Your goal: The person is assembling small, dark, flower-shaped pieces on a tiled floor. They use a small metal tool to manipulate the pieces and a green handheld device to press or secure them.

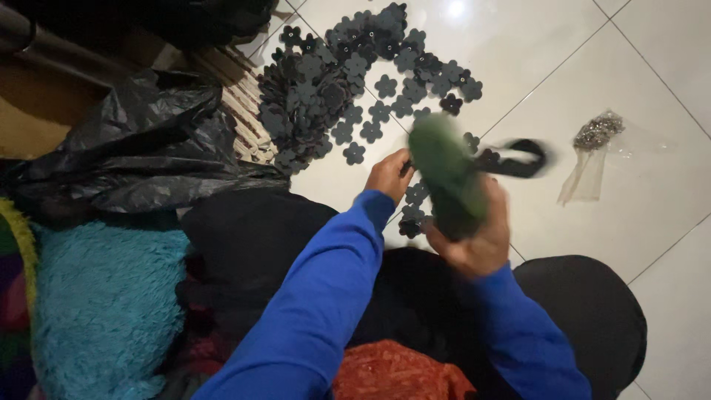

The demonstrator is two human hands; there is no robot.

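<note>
Your right hand (474, 241) is wrapped around a green tool (446, 178), fist closed on its lower end. The tool is motion-blurred, so you can't tell what kind it is. It points up and away from you, over the white tiled floor (518, 44). A dark strap-like piece (518, 159) blurs out to the right of the tool's top; whether it hangs off the tool or lies on the floor, you can't tell.

Your left hand (389, 174) sits just left of the tool, fingers curled down at a few black flower-shaped cutouts (415, 211) on the floor. Whether it pinches one is hidden.

Further out, a big heap of the same flower cutouts (333, 81) spreads across the tiles, up and left of your hands. A crumpled black plastic bag (141, 148) lies to its left, with pale wooden slats (241, 104) between the bag and the heap. A small clear bag of tiny metal bits (592, 144) lies well to the right. A turquoise fuzzy cloth (104, 304) is at lower left, and an orange-red cloth (400, 374) is on your lap.
</note>
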